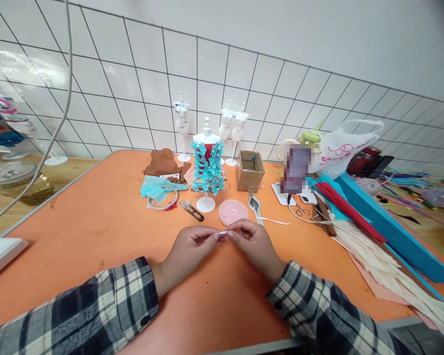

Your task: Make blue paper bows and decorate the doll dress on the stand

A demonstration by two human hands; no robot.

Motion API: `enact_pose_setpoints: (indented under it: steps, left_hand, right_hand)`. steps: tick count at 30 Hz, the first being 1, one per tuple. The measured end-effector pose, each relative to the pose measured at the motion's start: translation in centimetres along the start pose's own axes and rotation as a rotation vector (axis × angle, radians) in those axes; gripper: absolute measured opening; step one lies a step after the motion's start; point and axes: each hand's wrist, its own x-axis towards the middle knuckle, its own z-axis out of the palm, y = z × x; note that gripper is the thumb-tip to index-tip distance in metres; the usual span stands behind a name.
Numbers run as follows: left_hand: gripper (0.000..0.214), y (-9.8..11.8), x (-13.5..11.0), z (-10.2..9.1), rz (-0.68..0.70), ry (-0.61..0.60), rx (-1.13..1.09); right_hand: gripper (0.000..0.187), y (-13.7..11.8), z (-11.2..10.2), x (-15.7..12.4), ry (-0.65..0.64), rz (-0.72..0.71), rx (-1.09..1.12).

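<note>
Left hand [192, 249]: angled inward, thumb and fingers pinching a white piece [223, 232]. Right hand [257, 249]: mirrored, fingers bent, pinching its other end. White piece: between both sets of fingertips, nearer than the pink dish [237, 208], over the table [126, 236].

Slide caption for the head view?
Left hand and right hand pinch a small white piece near a pink dish and turquoise-ruffled dress form.
</note>
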Motion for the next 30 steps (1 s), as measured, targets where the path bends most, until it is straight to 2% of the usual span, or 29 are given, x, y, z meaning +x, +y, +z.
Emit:
enact_pose_setpoints:
  steps: [3,5,9,11,14,17,19,23,26,30]
  left_hand:
    - [0.024,0.3,0.0,0.1,-0.006,-0.002,0.013]
    - [0.024,0.5,0.0,0.2,-0.005,-0.001,0.024]
    - [0.025,0.3,0.1,0.2,-0.001,-0.011,0.0]
    - [0.024,0.1,0.1,0.1,-0.019,-0.004,-0.027]
    - [0.025,-0.3,0.2,-0.2,-0.033,0.061,-0.076]
    - [0.026,-0.4,0.4,-0.5,-0.032,0.118,-0.05]
    - [0.024,-0.5,0.5,-0.7,-0.022,0.139,0.044]
    - [0.024,-1.1,0.8,-1.7,0.071,0.189,0.242]
    - [0.023,-1.4,0.8,-2.5,0.154,0.137,0.37]
    - [0.023,-1.3,0.8,-2.8,0.181,0.041,0.492]
  right_hand:
    - [0.013,0.1,0.1,0.1,-0.042,0.066,0.086]
    - [0.011,0.0,0.2,0.1,-0.055,0.056,0.12]
    - [0.008,-0.3,0.3,0.1,-0.066,-0.056,0.129]
    - [0.008,-0.3,0.2,0.1,-0.013,-0.118,0.101]
    - [0.007,-0.4,-0.1,0.5,0.169,-0.218,-0.066]
    - [0.007,-1.0,0.0,1.2,0.289,-0.407,-0.389]
    - [0.009,-1.8,0.7,1.8,0.27,-0.522,-0.57]
    - [0.01,-2.7,2.7,2.5,0.213,-0.592,-0.727]
    - [0.009,-2.2,3.3,2.3,0.205,-0.612,-0.75]
    - [0.012,-1.4,2.7,1.9,0.148,-0.622,-0.726]
